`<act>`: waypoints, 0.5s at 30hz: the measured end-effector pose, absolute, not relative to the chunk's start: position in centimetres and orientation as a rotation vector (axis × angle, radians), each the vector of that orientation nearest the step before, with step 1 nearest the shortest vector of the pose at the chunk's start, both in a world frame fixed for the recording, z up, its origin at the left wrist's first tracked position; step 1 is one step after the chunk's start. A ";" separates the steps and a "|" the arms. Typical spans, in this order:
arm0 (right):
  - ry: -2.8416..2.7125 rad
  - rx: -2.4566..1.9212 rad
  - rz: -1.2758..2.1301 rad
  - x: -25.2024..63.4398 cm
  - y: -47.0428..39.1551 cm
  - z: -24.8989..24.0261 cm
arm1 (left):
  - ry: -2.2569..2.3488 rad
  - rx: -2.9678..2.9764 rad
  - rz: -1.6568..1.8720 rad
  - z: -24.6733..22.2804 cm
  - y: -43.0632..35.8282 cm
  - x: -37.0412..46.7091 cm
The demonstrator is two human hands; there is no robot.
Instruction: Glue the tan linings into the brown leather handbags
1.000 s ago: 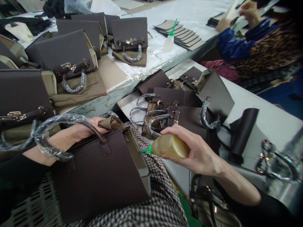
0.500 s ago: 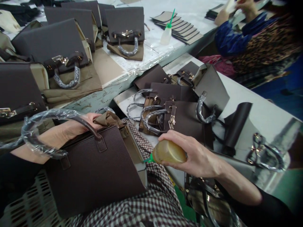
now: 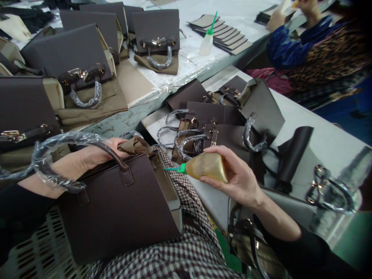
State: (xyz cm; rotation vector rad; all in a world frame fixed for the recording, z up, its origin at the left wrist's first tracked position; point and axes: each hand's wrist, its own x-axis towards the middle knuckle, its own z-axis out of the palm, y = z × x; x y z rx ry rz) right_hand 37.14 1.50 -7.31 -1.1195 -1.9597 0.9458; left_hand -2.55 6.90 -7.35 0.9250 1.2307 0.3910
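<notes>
A dark brown handbag rests on my checkered lap, its handle wrapped in clear plastic. My left hand reaches through under the handle to the bag's top edge, beside the bunched olive lining; its fingertips are hidden behind the bag. In my right hand is a squeeze bottle of yellowish liquid with a green nozzle. The bottle lies nearly level, and its thin tip points left at the upper part of the bag's open side edge. Whether the tip touches cannot be made out.
Several finished-looking bags stand on the left table. A second bottle is near stacked flat pieces. More bags crowd the right table. A person's hands work at the top right.
My right hand has raised the bottle; its tip has moved up and left, from the lower part of the bag's side edge to its upper part. My left hand has barely moved.
</notes>
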 end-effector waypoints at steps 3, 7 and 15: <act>-2.057 -1.010 0.850 36.7 2.0 -7.2 | 1.246 0.900 0.398 -7.0 6.7 -2.4; -2.199 -0.857 0.833 36.9 2.4 -6.4 | 1.258 0.901 0.406 -6.8 6.4 -2.4; -2.211 -0.801 0.831 37.0 3.1 -6.0 | 1.224 0.901 0.373 -7.1 6.8 -2.5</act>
